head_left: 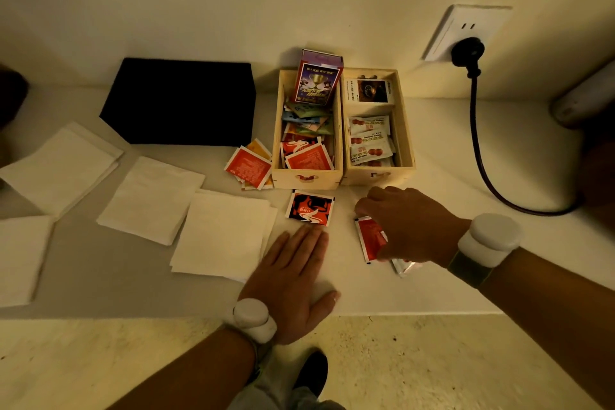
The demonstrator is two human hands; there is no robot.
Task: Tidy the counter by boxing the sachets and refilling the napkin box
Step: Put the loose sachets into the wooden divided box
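Boxes (307, 173), two, wooden, napkin stacks (221, 233), four, left hand (293, 280) flat, released, right hand (404, 226) grasping red sachet (370, 238).

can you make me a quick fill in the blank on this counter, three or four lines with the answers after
1. The right hand presses on a ____ sachet lying on the counter.
2. The left hand lies ____ on the counter, holding nothing.
3. The black box stands to the ____ of the two wooden boxes.
4. A black plug sits in the wall ____.

Answers: red; flat; left; socket
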